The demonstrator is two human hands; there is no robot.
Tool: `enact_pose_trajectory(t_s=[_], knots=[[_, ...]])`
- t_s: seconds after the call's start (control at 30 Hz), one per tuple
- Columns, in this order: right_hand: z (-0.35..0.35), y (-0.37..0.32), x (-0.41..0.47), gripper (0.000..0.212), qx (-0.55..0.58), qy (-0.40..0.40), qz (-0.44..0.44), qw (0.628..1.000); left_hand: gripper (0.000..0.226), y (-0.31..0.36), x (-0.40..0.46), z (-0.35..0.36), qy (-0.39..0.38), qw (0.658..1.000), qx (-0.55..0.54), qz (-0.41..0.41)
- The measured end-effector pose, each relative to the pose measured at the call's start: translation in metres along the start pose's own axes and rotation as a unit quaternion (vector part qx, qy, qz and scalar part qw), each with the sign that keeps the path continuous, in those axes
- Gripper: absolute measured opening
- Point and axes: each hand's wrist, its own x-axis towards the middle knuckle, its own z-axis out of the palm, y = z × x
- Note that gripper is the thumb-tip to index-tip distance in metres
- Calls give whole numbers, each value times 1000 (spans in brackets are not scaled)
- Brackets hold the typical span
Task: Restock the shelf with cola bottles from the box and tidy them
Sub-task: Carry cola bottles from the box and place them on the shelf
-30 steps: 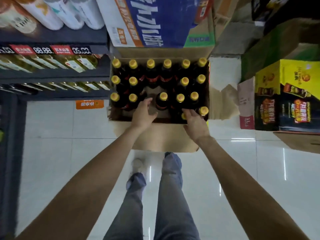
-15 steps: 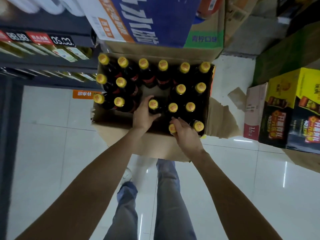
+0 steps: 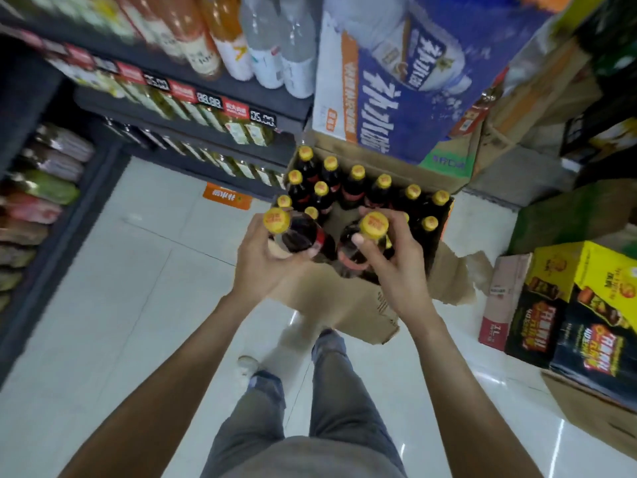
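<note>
An open cardboard box [image 3: 348, 305] stands on the floor with several dark cola bottles [image 3: 355, 188] in it, all with yellow caps. My left hand [image 3: 262, 267] grips one cola bottle [image 3: 296, 234] lifted above the box's near left side. My right hand [image 3: 393, 260] grips a second cola bottle [image 3: 358, 250] just right of the first, also raised above the others. Both held bottles stand roughly upright with caps toward me. The shelf [image 3: 193, 108] runs along the left and upper left.
Shelves at upper left carry rows of bottles [image 3: 241, 46] with red price tags [image 3: 234, 108]. A blue and white carton [image 3: 396, 81] sits behind the box. Yellow and black cartons [image 3: 579, 312] stand on the floor at right. My legs [image 3: 331, 391] are below on the white tiles.
Both hands have closed round a bottle each and lifted them up out of the box. The view has swung left toward the shelves.
</note>
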Motion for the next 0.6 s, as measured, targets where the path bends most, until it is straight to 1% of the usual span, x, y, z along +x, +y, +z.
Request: enact_pose_trajectory(t_s=[0.1,0.2,0.23,0.3,0.4,0.43,0.53,0.6], knots=[[35,-37,-1,21,40,-52,-31,997,62,3,-31,-52,60,995,-79,-4],[86,-59,-6,15,53,-102,-39,993,67,-2,-67,-106,150,975,-156,-43],[108,-65,-9,14,52,-116,-43,991,67,-6,-80,-126,176,968,-173,-55],[156,-78,-20,21,44,-139,-65,987,67,-19,-109,-168,227,949,-206,-77],[235,-103,-47,22,35,-177,-96,979,76,-48,-161,-231,293,919,-246,-100],[263,-112,-59,20,33,-197,-105,974,72,-58,-181,-251,314,908,-255,-108],[348,-136,-98,17,32,-267,-144,953,42,-87,-244,-310,377,878,-270,-117],[404,-152,-127,20,27,-324,-170,930,35,-105,-285,-347,410,867,-258,-117]])
